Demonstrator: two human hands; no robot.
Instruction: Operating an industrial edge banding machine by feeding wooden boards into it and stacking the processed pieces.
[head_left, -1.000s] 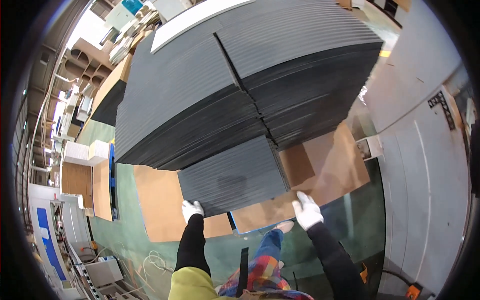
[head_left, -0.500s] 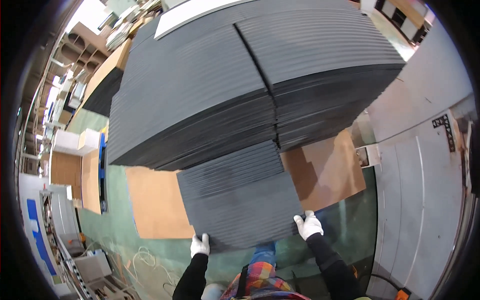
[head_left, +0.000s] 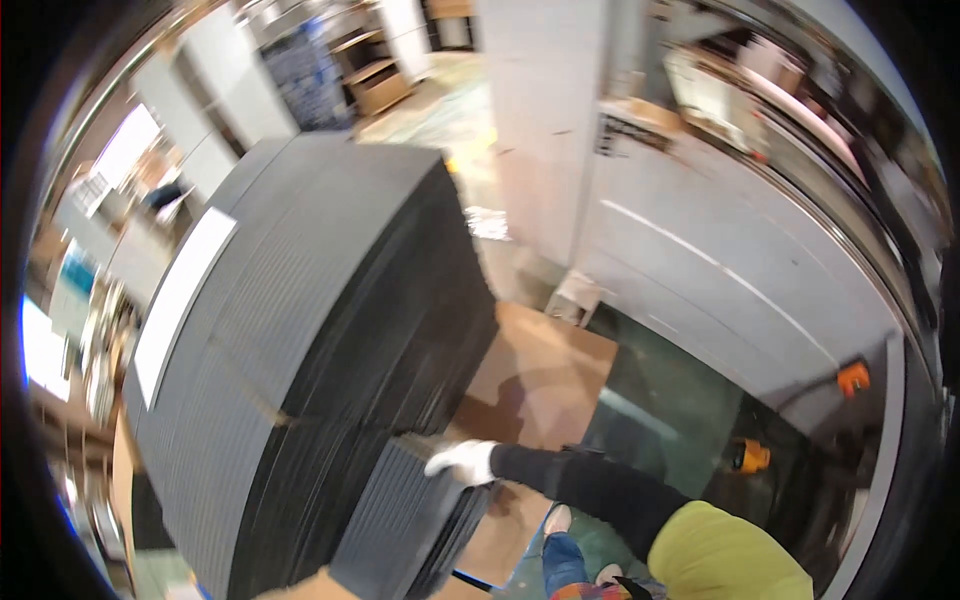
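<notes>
My right hand point(head_left: 462, 464), in a white glove, is at the upper edge of the low stack of dark grey corrugated sheets point(head_left: 395, 520). It seems to touch the sheets there; motion blur and the stack hide how its fingers are bent. My left hand is out of the picture. Behind the low stack rises a much bigger, taller stack of the same grey sheets point(head_left: 290, 240), with a long white board point(head_left: 185, 305) lying on its top. A brown cardboard sheet point(head_left: 550, 375) lies on the floor beside both stacks.
A pale grey machine cabinet point(head_left: 700, 260) stands along the right. Near its foot are an orange-yellow object point(head_left: 750, 456) and an orange fitting point(head_left: 853, 379) with a dark cable. Shelving point(head_left: 375, 75) stands at the back. My shoe point(head_left: 557, 519) is on the green floor.
My view has swung to the right. Both hands were at the near corners of a grey sheet over the low stack; now only my right hand shows, and the sheets appear lined up in the stack.
</notes>
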